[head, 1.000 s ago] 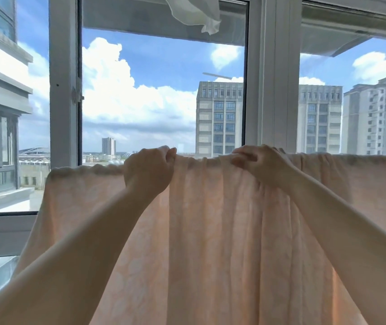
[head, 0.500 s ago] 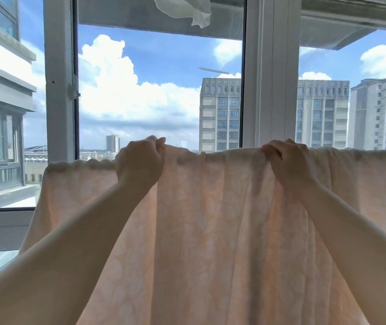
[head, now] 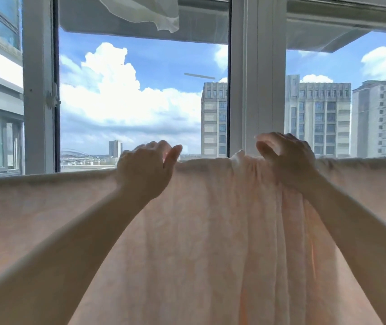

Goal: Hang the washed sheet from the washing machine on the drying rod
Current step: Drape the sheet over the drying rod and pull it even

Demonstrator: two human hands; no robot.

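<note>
A pale peach sheet with a faint pattern hangs across the whole width of the view. Its top fold runs level at mid-height. The drying rod under that fold is hidden by the cloth. My left hand is raised at the fold left of centre, thumb and fingers apart, with nothing gripped. My right hand is at the fold right of centre, over a bunched, pleated patch of the sheet. Its fingers are curled loosely above the cloth and hold nothing.
Directly behind the sheet stands a white window frame, with an open pane on the left and a side post. A white cloth hangs overhead at the top centre. High-rise buildings and sky lie beyond.
Both hands have released the top fold and lifted with fingers spread. My right hand first slid rightwards. The sheet now reaches further left along the rod.
</note>
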